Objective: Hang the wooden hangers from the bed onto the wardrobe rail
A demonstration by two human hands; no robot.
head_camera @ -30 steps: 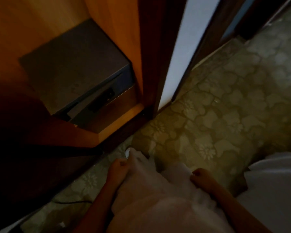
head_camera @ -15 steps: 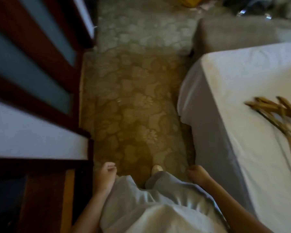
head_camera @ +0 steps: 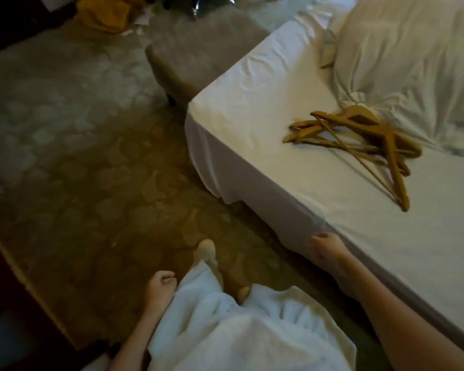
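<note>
Several wooden hangers (head_camera: 359, 137) lie in a loose tangled pile on the white bed (head_camera: 252, 124), near its corner and in front of a bunched white duvet. My right hand (head_camera: 327, 250) hangs low beside the bed's side, fingers curled, holding nothing, well short of the pile. My left hand (head_camera: 160, 289) is by my hip against my white skirt, fingers loosely curled and empty. The wardrobe rail is out of view.
Patterned carpet (head_camera: 91, 183) spreads across the floor to the left. A grey upholstered stool (head_camera: 188, 57) stands past the bed's corner. Yellow cloth and scattered items (head_camera: 107, 14) lie at the far top. Dark wooden furniture (head_camera: 0, 303) edges the lower left.
The view has swung right from the wardrobe interior to the bed; the hanger pile is now fully in sight. My right hand has come up close to the bed's side.
</note>
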